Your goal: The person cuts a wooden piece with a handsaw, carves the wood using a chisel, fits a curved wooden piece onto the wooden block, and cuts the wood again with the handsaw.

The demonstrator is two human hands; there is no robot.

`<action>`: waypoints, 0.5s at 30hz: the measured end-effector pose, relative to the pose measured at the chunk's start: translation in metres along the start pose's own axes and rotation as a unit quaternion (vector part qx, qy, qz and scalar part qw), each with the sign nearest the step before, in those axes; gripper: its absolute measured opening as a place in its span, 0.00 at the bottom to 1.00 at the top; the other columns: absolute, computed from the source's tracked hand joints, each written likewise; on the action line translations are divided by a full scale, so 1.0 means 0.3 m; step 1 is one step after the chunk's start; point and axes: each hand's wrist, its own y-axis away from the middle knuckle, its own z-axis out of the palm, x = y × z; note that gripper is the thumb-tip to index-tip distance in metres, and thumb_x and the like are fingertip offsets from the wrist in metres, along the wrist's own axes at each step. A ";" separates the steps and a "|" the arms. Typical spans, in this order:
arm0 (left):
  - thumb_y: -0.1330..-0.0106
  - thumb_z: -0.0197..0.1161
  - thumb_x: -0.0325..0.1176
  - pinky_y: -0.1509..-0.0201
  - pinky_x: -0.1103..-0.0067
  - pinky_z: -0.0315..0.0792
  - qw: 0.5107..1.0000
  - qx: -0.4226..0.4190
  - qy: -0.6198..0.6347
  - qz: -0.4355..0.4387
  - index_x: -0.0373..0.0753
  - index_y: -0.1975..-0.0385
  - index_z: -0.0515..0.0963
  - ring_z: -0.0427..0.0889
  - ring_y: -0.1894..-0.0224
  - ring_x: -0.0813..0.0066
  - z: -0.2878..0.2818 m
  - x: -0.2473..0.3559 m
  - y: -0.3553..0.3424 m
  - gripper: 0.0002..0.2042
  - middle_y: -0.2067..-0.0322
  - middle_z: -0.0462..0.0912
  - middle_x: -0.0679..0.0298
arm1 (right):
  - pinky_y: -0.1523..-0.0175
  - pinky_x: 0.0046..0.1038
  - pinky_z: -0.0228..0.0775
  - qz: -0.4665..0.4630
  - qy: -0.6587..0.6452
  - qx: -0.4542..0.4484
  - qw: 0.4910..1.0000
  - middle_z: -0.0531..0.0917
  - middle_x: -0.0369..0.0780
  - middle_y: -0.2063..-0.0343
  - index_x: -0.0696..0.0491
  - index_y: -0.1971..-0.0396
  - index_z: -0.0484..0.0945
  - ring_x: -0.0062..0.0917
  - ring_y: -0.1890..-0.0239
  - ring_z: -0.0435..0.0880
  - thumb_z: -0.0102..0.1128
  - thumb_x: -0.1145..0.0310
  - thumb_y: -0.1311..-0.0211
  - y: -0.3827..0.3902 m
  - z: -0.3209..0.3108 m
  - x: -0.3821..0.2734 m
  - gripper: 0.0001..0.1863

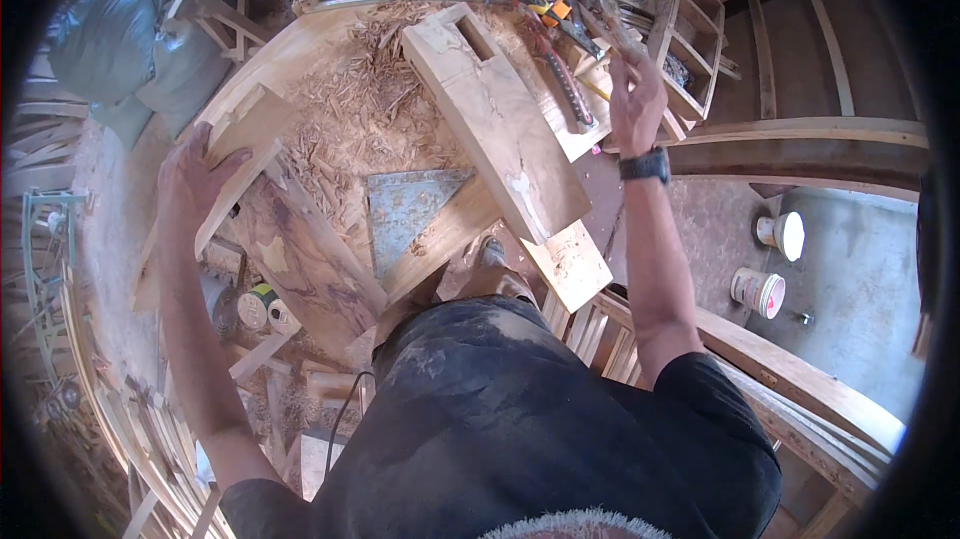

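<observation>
My left hand (195, 177) grips the edge of a pale wooden board (255, 119) at the left, fingers spread over the wood. Beside it lies a darker-grained plank (305, 239). My right hand (638, 107), with a dark watch on the wrist, reaches to the far right among the tools. Its fingers are closed around something slender and blurred that I cannot make out. Left of that hand lies a thick wooden block (500, 129) with a rectangular slot (474, 40) cut near its far end. Close by are a red-handled tool (568, 89) and an orange-and-black tool (558, 11).
Wood shavings (385, 79) cover the middle of the work surface. A compartmented wooden box (690, 34) stands at the far right. Two white buckets (758, 291) are on the floor at right. Stuffed sacks (105, 29) sit far left, and cans (258, 307) lie near the plank.
</observation>
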 end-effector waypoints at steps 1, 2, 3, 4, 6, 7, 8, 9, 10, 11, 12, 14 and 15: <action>0.41 0.73 0.54 0.42 0.61 0.75 1.000 0.002 -0.004 -0.006 0.32 0.43 0.77 0.82 0.43 0.48 0.007 -0.002 -0.004 0.35 0.49 0.84 0.45 | 0.48 0.37 0.77 -0.084 0.109 0.032 0.990 0.87 0.49 0.56 0.58 0.51 0.83 0.41 0.55 0.86 0.67 0.62 0.33 -0.065 0.010 0.062 0.17; 0.41 0.72 0.56 0.41 0.61 0.75 1.000 0.012 0.004 0.018 0.31 0.42 0.76 0.82 0.43 0.48 0.011 -0.005 -0.007 0.36 0.49 0.84 0.44 | 0.44 0.39 0.76 -0.156 0.213 0.059 0.963 0.86 0.51 0.52 0.57 0.46 0.81 0.44 0.50 0.85 0.67 0.59 0.32 -0.125 0.034 0.118 0.21; 0.41 0.72 0.57 0.41 0.62 0.75 1.000 0.009 -0.007 0.009 0.30 0.42 0.76 0.82 0.44 0.47 0.010 -0.007 -0.006 0.37 0.49 0.84 0.44 | 0.41 0.42 0.74 -0.136 0.228 0.006 0.964 0.84 0.53 0.49 0.56 0.42 0.78 0.48 0.47 0.83 0.65 0.54 0.33 -0.198 0.046 0.168 0.26; 0.41 0.70 0.59 0.42 0.61 0.75 0.999 0.011 -0.029 0.021 0.31 0.42 0.77 0.82 0.44 0.47 0.005 -0.008 -0.002 0.37 0.49 0.84 0.44 | 0.38 0.45 0.72 -0.072 0.256 -0.067 0.962 0.83 0.55 0.46 0.56 0.38 0.76 0.52 0.44 0.81 0.64 0.50 0.33 -0.256 0.078 0.210 0.31; 0.42 0.67 0.65 0.44 0.59 0.77 0.999 -0.011 -0.031 0.010 0.33 0.45 0.79 0.84 0.47 0.47 -0.007 -0.001 0.008 0.39 0.50 0.85 0.45 | 0.36 0.46 0.71 0.055 0.294 -0.229 0.926 0.82 0.56 0.45 0.56 0.35 0.73 0.51 0.42 0.81 0.59 0.44 0.32 -0.335 0.121 0.285 0.36; 0.43 0.68 0.67 0.47 0.58 0.77 0.997 0.000 -0.073 0.003 0.35 0.52 0.82 0.85 0.50 0.48 -0.013 0.005 0.013 0.36 0.55 0.87 0.47 | 0.36 0.47 0.70 0.046 0.315 -0.239 0.917 0.81 0.56 0.43 0.56 0.34 0.71 0.51 0.40 0.80 0.55 0.43 0.31 -0.359 0.146 0.319 0.36; 0.43 0.69 0.66 0.47 0.59 0.77 0.998 0.015 -0.067 0.005 0.35 0.50 0.82 0.85 0.51 0.48 -0.017 0.011 0.016 0.37 0.56 0.87 0.47 | 0.36 0.47 0.70 -0.002 0.300 -0.259 0.918 0.82 0.55 0.44 0.57 0.34 0.71 0.52 0.40 0.80 0.52 0.44 0.29 -0.376 0.158 0.351 0.35; 0.44 0.70 0.65 0.47 0.60 0.76 0.997 0.033 -0.063 0.016 0.34 0.49 0.82 0.86 0.52 0.49 -0.020 0.016 0.016 0.37 0.57 0.87 0.47 | 0.41 0.51 0.73 -0.056 0.370 -0.199 0.905 0.85 0.52 0.48 0.51 0.36 0.74 0.51 0.45 0.82 0.53 0.43 0.31 -0.386 0.180 0.376 0.33; 0.44 0.70 0.65 0.47 0.60 0.76 0.997 0.055 -0.062 0.007 0.34 0.49 0.82 0.86 0.52 0.49 -0.023 0.020 0.014 0.37 0.57 0.87 0.47 | 0.39 0.51 0.72 -0.067 0.395 -0.190 0.896 0.83 0.53 0.46 0.51 0.36 0.74 0.50 0.42 0.81 0.51 0.45 0.29 -0.393 0.186 0.393 0.31; 0.44 0.70 0.65 0.47 0.60 0.77 0.998 0.032 -0.053 0.005 0.35 0.50 0.83 0.86 0.52 0.50 -0.027 0.022 0.011 0.36 0.58 0.87 0.47 | 0.40 0.50 0.74 -0.052 0.376 -0.164 0.911 0.84 0.53 0.48 0.52 0.37 0.75 0.51 0.45 0.82 0.51 0.47 0.28 -0.400 0.190 0.399 0.29; 0.44 0.71 0.66 0.47 0.60 0.77 0.999 0.001 -0.041 0.007 0.35 0.52 0.83 0.87 0.53 0.51 -0.032 0.024 0.006 0.36 0.58 0.88 0.48 | 0.40 0.50 0.74 -0.074 0.358 -0.162 0.917 0.84 0.53 0.48 0.52 0.37 0.75 0.51 0.45 0.82 0.51 0.47 0.28 -0.402 0.185 0.393 0.29; 0.44 0.71 0.65 0.47 0.61 0.77 0.999 -0.011 -0.033 0.004 0.36 0.52 0.83 0.87 0.53 0.52 -0.042 0.026 0.001 0.35 0.59 0.88 0.48 | 0.41 0.47 0.74 -0.042 0.273 -0.071 0.958 0.84 0.55 0.48 0.56 0.39 0.76 0.53 0.46 0.82 0.52 0.49 0.27 -0.409 0.152 0.337 0.29; 0.44 0.71 0.65 0.47 0.61 0.77 0.999 -0.033 -0.018 0.010 0.36 0.52 0.83 0.87 0.53 0.53 -0.046 0.027 0.001 0.35 0.59 0.88 0.49 | 0.41 0.47 0.74 -0.071 0.267 -0.076 0.958 0.84 0.55 0.48 0.56 0.39 0.76 0.53 0.46 0.82 0.52 0.49 0.27 -0.406 0.128 0.287 0.29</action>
